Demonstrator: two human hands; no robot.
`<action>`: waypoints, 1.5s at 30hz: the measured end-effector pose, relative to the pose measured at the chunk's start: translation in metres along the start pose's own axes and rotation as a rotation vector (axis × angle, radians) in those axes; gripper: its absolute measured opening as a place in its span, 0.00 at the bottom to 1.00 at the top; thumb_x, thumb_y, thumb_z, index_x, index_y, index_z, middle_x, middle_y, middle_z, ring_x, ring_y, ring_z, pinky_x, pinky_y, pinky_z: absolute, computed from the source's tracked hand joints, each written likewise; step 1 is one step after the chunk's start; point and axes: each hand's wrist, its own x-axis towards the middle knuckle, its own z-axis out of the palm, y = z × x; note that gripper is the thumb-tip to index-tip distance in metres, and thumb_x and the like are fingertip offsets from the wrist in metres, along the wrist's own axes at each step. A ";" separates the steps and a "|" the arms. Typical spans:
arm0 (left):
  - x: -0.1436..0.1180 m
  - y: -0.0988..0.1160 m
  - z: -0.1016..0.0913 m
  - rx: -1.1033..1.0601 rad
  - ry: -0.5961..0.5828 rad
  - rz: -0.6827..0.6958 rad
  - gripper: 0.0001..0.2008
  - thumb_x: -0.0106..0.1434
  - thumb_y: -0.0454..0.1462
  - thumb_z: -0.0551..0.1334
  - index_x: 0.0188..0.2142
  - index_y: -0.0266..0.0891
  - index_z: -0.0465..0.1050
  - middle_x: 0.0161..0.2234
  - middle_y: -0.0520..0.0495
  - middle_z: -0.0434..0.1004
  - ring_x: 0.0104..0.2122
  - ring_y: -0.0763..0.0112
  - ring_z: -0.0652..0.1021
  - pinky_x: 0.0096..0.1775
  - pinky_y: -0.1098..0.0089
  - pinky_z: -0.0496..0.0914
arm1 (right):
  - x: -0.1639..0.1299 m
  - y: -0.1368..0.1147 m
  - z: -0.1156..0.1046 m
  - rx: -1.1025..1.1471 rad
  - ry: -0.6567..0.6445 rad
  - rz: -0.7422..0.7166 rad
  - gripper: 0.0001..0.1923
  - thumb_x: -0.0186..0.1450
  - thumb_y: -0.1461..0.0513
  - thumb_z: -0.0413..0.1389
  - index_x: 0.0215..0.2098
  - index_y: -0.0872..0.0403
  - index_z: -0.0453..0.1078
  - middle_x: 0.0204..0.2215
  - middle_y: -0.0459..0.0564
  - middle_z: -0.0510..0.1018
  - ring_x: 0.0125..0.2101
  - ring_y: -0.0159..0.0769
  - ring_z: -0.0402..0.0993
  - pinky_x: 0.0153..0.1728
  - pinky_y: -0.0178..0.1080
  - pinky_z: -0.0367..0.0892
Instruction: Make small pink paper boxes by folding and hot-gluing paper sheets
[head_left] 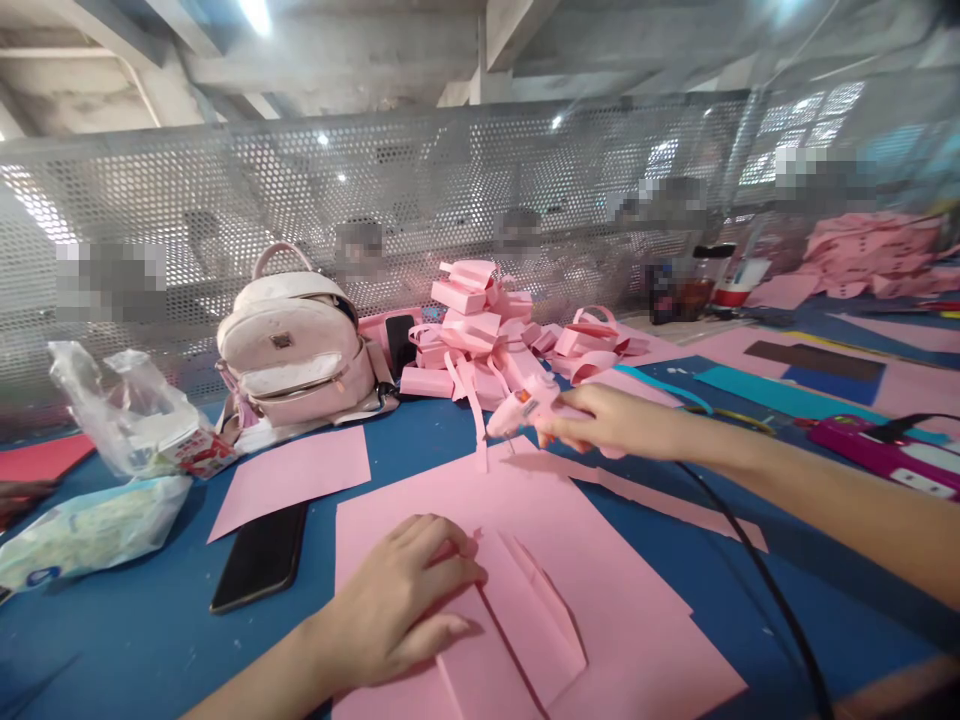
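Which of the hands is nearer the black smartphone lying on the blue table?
Left. The left hand rests just right of the black smartphone; the right hand is farther away, up right.

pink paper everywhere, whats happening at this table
A person is working with pink paper on a blue table. The left hand presses flat on a folded pink paper piece, which lies on larger pink sheets. The right hand holds a pink glue gun above the sheets, nozzle pointing left, its black cord trailing back. A pile of finished pink paper pieces sits behind, beside a backpack.
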 end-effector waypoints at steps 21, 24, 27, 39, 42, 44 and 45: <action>0.000 -0.001 0.001 0.000 0.003 0.001 0.27 0.74 0.53 0.44 0.54 0.41 0.72 0.48 0.40 0.72 0.46 0.58 0.73 0.49 0.59 0.67 | -0.039 0.032 -0.015 -0.609 0.394 0.232 0.17 0.66 0.46 0.54 0.37 0.50 0.70 0.37 0.52 0.81 0.33 0.46 0.75 0.27 0.38 0.56; 0.000 -0.002 0.001 0.001 0.003 0.006 0.27 0.74 0.53 0.44 0.55 0.41 0.72 0.48 0.41 0.72 0.47 0.59 0.73 0.50 0.60 0.67 | -0.052 0.005 -0.013 -0.596 0.545 0.076 0.20 0.67 0.42 0.50 0.38 0.48 0.71 0.32 0.49 0.79 0.29 0.44 0.74 0.27 0.38 0.58; 0.000 -0.002 0.002 0.010 0.001 0.007 0.26 0.74 0.52 0.45 0.55 0.42 0.71 0.49 0.40 0.72 0.47 0.59 0.73 0.50 0.60 0.68 | -0.048 -0.016 0.016 -0.228 0.203 -0.214 0.18 0.72 0.50 0.47 0.33 0.49 0.69 0.28 0.45 0.77 0.30 0.39 0.75 0.33 0.38 0.64; 0.005 -0.006 0.003 0.057 -0.011 0.026 0.29 0.74 0.55 0.42 0.56 0.41 0.70 0.48 0.39 0.74 0.47 0.59 0.74 0.50 0.61 0.71 | 0.017 0.010 0.108 0.496 -0.164 -0.375 0.12 0.76 0.61 0.45 0.40 0.54 0.69 0.37 0.50 0.76 0.39 0.37 0.73 0.45 0.40 0.68; 0.006 -0.016 0.012 0.087 0.058 0.087 0.28 0.74 0.54 0.42 0.55 0.40 0.69 0.46 0.39 0.74 0.46 0.60 0.75 0.48 0.63 0.72 | 0.016 0.013 0.109 0.430 -0.180 -0.418 0.12 0.75 0.63 0.44 0.42 0.54 0.69 0.39 0.50 0.76 0.41 0.37 0.73 0.45 0.40 0.67; 0.005 -0.023 0.019 0.122 0.102 0.108 0.23 0.76 0.50 0.45 0.56 0.41 0.69 0.45 0.41 0.75 0.44 0.62 0.75 0.46 0.66 0.72 | 0.017 0.014 0.109 0.384 -0.191 -0.445 0.11 0.75 0.64 0.44 0.43 0.53 0.68 0.39 0.49 0.76 0.41 0.37 0.72 0.46 0.41 0.66; 0.005 -0.025 0.022 0.138 0.104 0.105 0.20 0.76 0.47 0.47 0.56 0.42 0.69 0.45 0.41 0.75 0.44 0.63 0.76 0.46 0.67 0.72 | 0.017 0.015 0.109 0.367 -0.197 -0.454 0.12 0.75 0.64 0.43 0.43 0.53 0.68 0.38 0.49 0.77 0.42 0.37 0.72 0.46 0.41 0.66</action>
